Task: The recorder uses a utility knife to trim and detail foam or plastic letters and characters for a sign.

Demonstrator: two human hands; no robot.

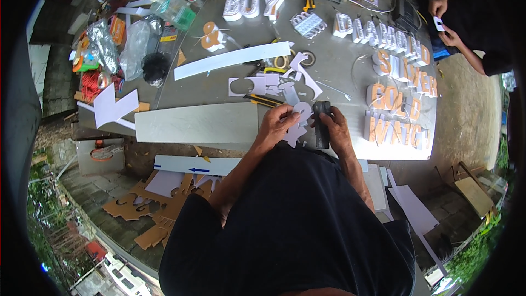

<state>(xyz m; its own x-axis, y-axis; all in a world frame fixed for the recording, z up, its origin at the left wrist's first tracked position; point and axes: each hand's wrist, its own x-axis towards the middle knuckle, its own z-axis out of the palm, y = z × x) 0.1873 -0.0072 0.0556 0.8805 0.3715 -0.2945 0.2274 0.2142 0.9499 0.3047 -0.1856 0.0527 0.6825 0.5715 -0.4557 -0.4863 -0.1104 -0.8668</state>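
Note:
Between the thumb and fingers of my left hand [275, 126] is a white cut-out [302, 111], a thin flat piece with a rounded, looped outline. My right hand [338, 130] grips a dark, worn rectangular block [321, 140], possibly a sanding block; its kind is not certain. The block stands upright just right of the cut-out, and I cannot tell whether they touch. Both hands are close together over the table's near edge, in front of my body. Just beyond them lie white offcuts [271, 82] and a yellow-and-black utility knife [262, 101].
Rows of white block letters [383, 126] line the table's right side and back. Long white strips [235, 59] lie left of centre. Plastic bags [134, 49] and a clear bottle [174, 11] crowd the far left. Another person's hands [450, 35] hold a small white piece at the right.

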